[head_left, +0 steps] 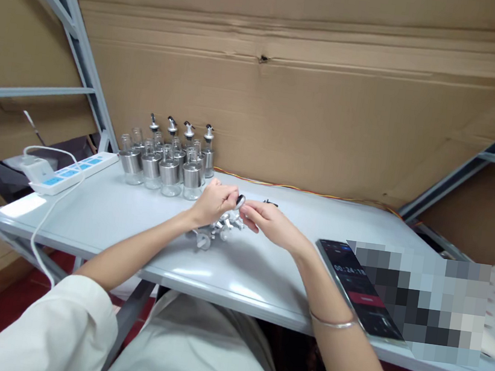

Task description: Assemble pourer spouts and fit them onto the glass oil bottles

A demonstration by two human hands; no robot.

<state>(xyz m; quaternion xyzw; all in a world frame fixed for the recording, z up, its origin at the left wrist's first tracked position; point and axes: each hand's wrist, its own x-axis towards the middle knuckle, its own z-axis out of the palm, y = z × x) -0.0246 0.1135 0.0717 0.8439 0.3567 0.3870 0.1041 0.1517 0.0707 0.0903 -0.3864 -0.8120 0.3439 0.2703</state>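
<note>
My left hand (215, 202) is closed in a fist around a pour spout (240, 201), whose dark and silver end sticks out by the thumb. Most of that spout is hidden by the fingers. My right hand (270, 222) meets it from the other side, thumb and fingers pinched at its silver rim. Below my hands lies a pile of silver pour spouts (224, 226) on the table. Small black pieces (271, 202) lie just behind my right hand. Glass bottles with steel bands (169, 172) stand in rows at the back left; several at the rear carry spouts.
A white power strip (73, 173) with a plugged-in charger (37, 170) and cable lies at the table's left edge. To the right, a phone (359, 288) showing a timer lies beside a blurred patch. Cardboard (307, 108) walls off the back, with thin wires (293, 187) along its foot.
</note>
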